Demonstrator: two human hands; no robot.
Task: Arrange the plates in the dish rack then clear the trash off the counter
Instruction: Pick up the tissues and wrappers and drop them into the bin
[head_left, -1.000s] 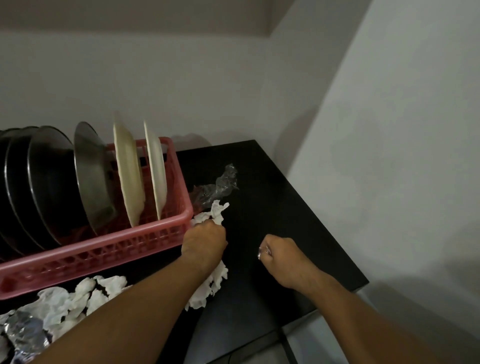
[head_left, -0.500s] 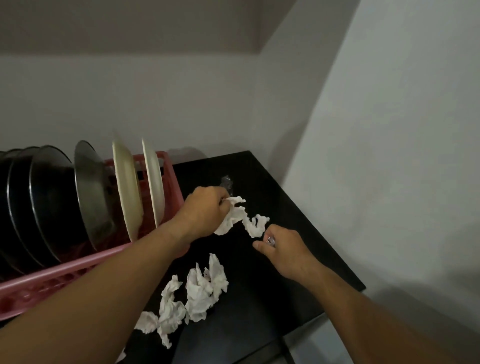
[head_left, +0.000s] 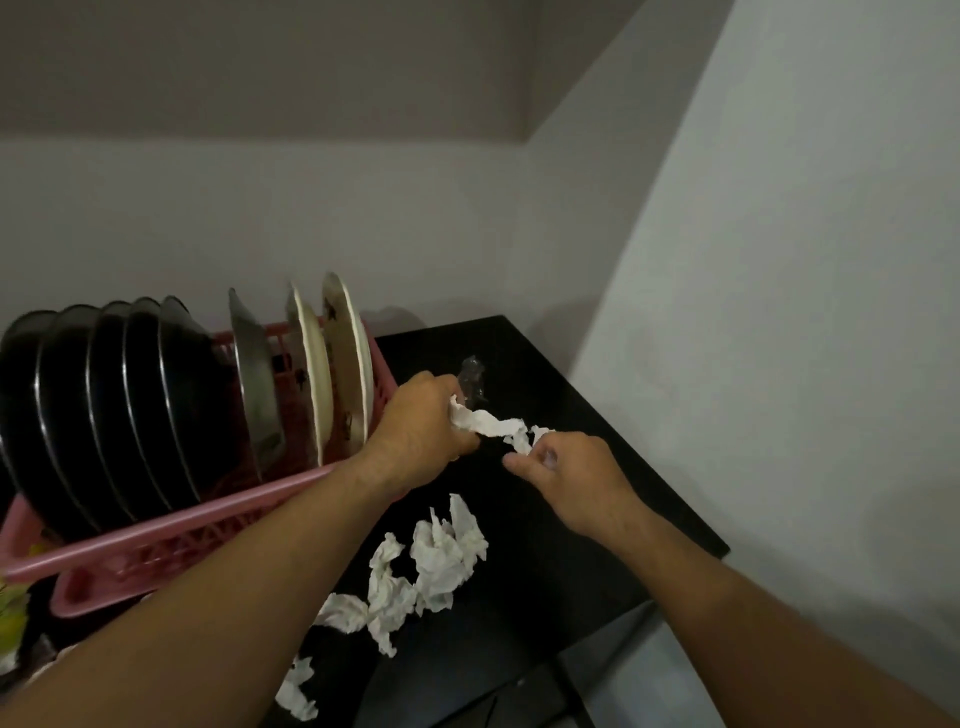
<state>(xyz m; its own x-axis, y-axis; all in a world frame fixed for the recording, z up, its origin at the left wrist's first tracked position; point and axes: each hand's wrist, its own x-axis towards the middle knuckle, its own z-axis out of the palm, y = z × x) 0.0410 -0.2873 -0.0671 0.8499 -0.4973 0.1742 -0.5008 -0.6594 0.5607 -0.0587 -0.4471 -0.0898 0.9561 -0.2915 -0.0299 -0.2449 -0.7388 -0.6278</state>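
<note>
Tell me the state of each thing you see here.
left hand: grips one end of the twisted tissue.
right hand: curled at its other end, grip unclear.
twisted tissue: stretched between the hands.
loose tissues: crumpled on the counter.
plates: upright in the dish rack.
plastic wrap: crumpled, on counter.

the left hand (head_left: 421, 431) hides one end of the tissue (head_left: 488, 423).

One pink dish rack (head_left: 171, 530) with eight plates total: five dark plates (head_left: 104, 415), one steel plate (head_left: 257, 384), two white plates (head_left: 317, 384). One tissue strip (head_left: 488, 423), one clear plastic wrapper (head_left: 471, 374), roughly four loose tissue wads (head_left: 441, 551), exact count unclear where bunched. Two hands, left hand (head_left: 421, 431) and right hand (head_left: 571, 467); one black counter (head_left: 545, 374).
</note>
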